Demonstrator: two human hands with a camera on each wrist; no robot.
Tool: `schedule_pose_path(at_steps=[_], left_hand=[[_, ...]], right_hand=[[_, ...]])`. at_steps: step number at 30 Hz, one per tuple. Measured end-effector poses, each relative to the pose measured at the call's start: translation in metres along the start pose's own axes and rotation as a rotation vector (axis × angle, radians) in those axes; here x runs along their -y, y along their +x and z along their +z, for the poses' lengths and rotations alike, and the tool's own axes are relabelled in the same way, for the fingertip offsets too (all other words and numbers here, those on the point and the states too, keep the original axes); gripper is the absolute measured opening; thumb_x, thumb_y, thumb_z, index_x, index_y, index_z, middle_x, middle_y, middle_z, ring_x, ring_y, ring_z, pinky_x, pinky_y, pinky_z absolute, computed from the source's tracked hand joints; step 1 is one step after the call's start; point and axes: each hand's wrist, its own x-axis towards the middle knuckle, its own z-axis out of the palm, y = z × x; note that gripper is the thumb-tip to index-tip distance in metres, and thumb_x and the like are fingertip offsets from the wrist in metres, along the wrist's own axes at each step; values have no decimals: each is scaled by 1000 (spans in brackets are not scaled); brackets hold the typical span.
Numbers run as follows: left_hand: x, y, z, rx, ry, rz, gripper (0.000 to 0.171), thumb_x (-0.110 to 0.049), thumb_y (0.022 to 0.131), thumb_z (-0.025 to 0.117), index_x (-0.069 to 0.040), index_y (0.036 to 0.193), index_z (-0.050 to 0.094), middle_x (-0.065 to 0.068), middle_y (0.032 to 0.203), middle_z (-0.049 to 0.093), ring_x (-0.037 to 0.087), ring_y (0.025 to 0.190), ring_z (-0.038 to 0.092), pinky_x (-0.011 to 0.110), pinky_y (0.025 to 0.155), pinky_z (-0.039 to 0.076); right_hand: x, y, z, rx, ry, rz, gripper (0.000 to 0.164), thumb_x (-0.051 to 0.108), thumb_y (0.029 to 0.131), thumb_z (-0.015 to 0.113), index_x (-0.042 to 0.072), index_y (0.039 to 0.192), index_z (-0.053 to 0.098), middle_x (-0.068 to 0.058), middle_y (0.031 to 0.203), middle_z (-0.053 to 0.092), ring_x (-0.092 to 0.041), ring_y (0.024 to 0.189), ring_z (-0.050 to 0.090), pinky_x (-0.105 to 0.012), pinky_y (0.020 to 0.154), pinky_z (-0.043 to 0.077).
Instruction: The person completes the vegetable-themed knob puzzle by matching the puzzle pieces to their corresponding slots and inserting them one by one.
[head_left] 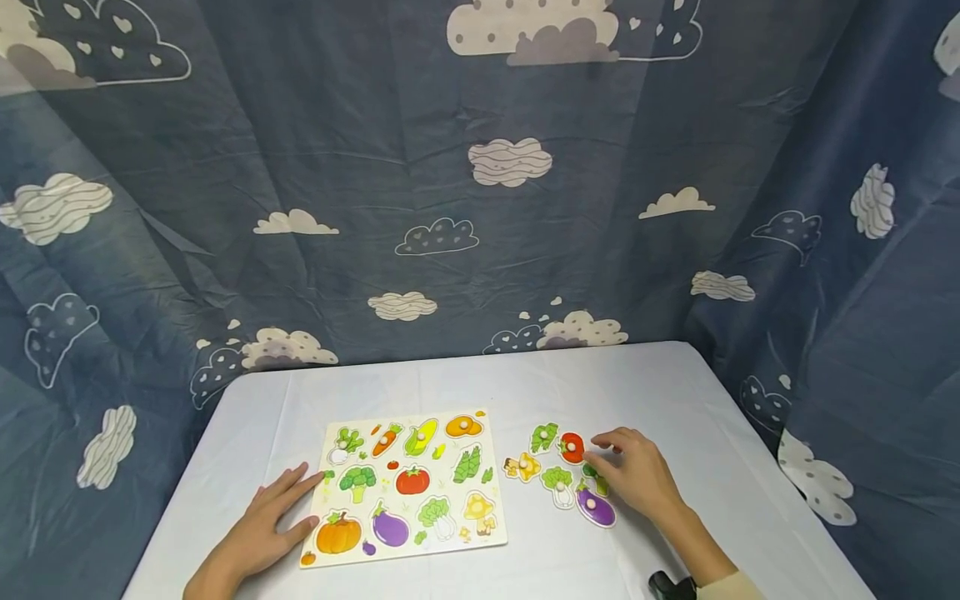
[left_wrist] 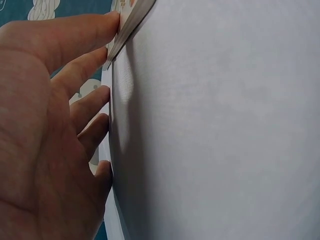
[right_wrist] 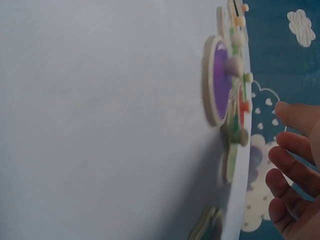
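Note:
A white vegetable puzzle board (head_left: 442, 477) lies on the table. My left hand (head_left: 262, 525) is spread at its left side, thumb and fingertips at the board's edge. My right hand (head_left: 637, 475) hovers over loose knobbed pieces, thumb and fingers apart with nothing between them. Nearest to it are a tomato piece (head_left: 572, 448) and a green piece (head_left: 602, 483) partly hidden by the hand. In the right wrist view, a gap separates the fingers (right_wrist: 295, 167) from the pieces' knobs. The purple eggplant piece (right_wrist: 221, 82) stands out there.
A bok choy piece (head_left: 557, 483), a mushroom piece (head_left: 525, 467) and a green leafy piece (head_left: 543, 437) lie between board and right hand. Another piece (right_wrist: 206, 226) shows low in the right wrist view. A white cloth covers the table (head_left: 720, 433); a cloud-patterned curtain (head_left: 420, 183) hangs behind.

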Motion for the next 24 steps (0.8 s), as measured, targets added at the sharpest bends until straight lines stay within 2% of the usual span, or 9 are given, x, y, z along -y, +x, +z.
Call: schedule_pose_path(at_steps=[8, 17, 24], left_hand=[[1, 0, -1, -17, -6, 21, 65, -50, 91, 71, -23, 149, 56, 18, 162, 41, 51, 150, 30, 77, 118, 17], [0, 1, -2, -4, -3, 14, 66, -51, 91, 70, -23, 149, 56, 19, 163, 41, 51, 150, 30, 78, 118, 16], [-1, 0, 0, -12, 3, 16, 66, -50, 91, 71, -23, 149, 57, 18, 162, 42, 51, 150, 31, 78, 118, 17]], right_hand=[[-12, -6, -4, 80, -4, 11, 24, 27, 82, 87, 13, 100, 81, 1, 95, 75, -16, 85, 61, -37, 75, 53], [-16, -17, -4, 121, 7, -1, 17, 23, 82, 87, 15, 96, 81, 6, 92, 74, -14, 90, 65, -46, 87, 56], [-20, -20, -2, 119, -14, 6, 19, 23, 83, 87, 14, 98, 81, 6, 89, 72, -9, 79, 55, -28, 70, 49]])
